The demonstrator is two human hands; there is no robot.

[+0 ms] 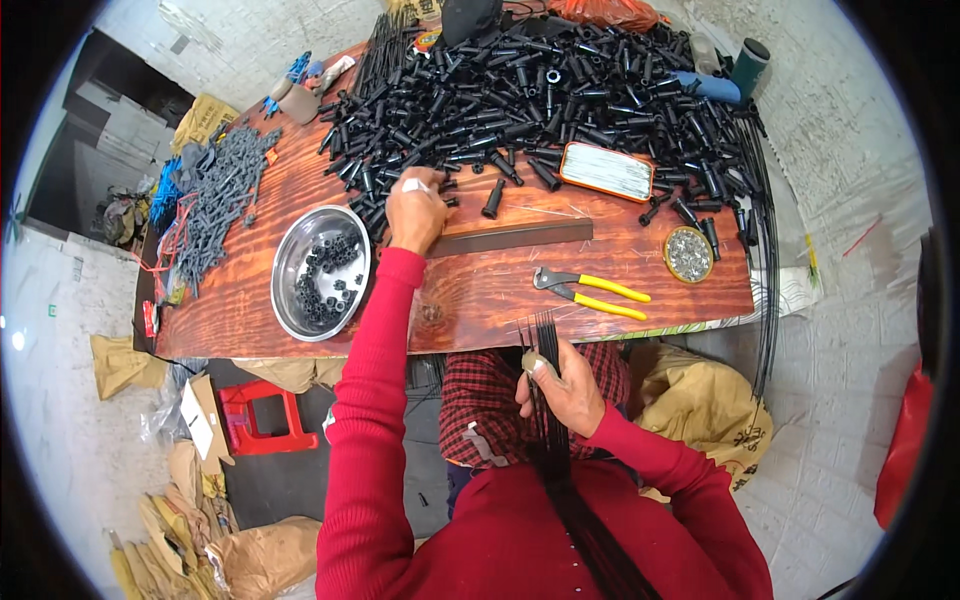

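Right hand (565, 388) gripping black rods (553, 455) over lap (485, 395). Left hand (418, 215) at black tube pile (500, 90), fingers curled, grip unclear. Tabletop (480, 285): 1 steel bowl (290, 255), black rings (312, 300) inside; 1 round tub (709, 265), silver bits (688, 253).

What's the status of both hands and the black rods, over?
Left hand at the black parts pile, grip unclear. Right hand gripping the thin black rods. Yellow-handled pincers on the table, ahead of right hand.
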